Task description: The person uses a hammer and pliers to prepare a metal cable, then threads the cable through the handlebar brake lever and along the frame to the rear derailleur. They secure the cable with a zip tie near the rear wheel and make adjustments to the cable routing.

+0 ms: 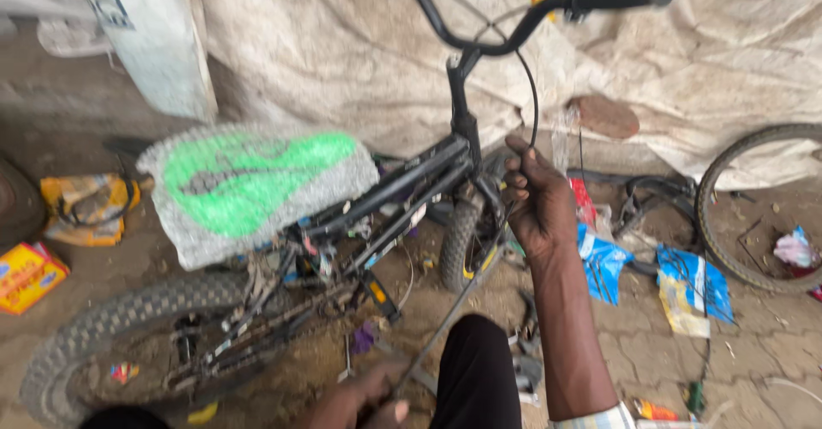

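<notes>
Fingers of the right hand [538, 199] pinch a thin black cable [533, 95] beside the bike [402, 185]. Left hand [364, 402] grips a long rod [445, 322] low down. Blue wrappers [604, 262] and a loose wheel [753, 206] lie past the right fingers.

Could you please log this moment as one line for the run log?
right hand: pinching black cable near bicycle | left hand: gripping thin rod | seat: bubble-wrapped
</notes>
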